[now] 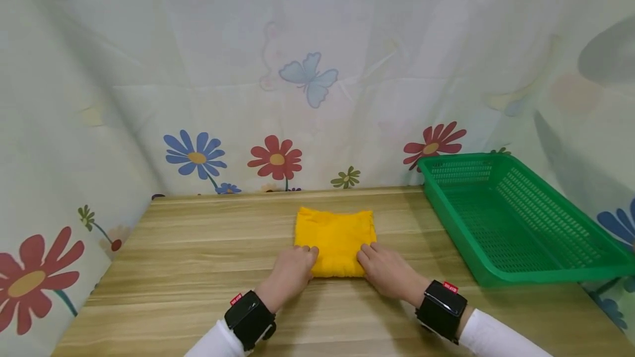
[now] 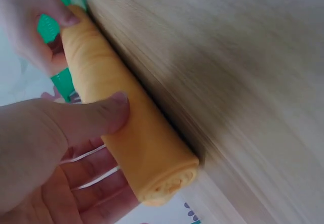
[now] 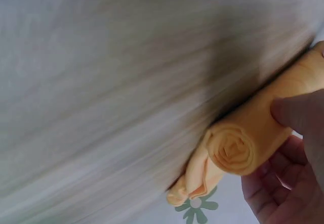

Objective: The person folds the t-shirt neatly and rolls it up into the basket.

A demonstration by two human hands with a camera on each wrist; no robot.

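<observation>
A yellow cloth (image 1: 337, 238) lies on the table, its near part wound into a roll and its far part flat. My left hand (image 1: 292, 269) grips the roll's left end. In the left wrist view the thumb presses on the roll (image 2: 136, 138) and the fingers lie behind it. At the right end, my right hand (image 1: 387, 269) holds the roll between thumb and fingers. The right wrist view shows the spiral end of the roll (image 3: 233, 150), with the unrolled folded layers (image 3: 200, 176) beyond it.
A green plastic basket (image 1: 448, 211) with lattice walls stands at the right side of the wooden table (image 1: 213, 247). Behind the table hangs a white curtain (image 1: 372, 32) printed with flowers and butterflies. Black bands with small devices sit on both wrists.
</observation>
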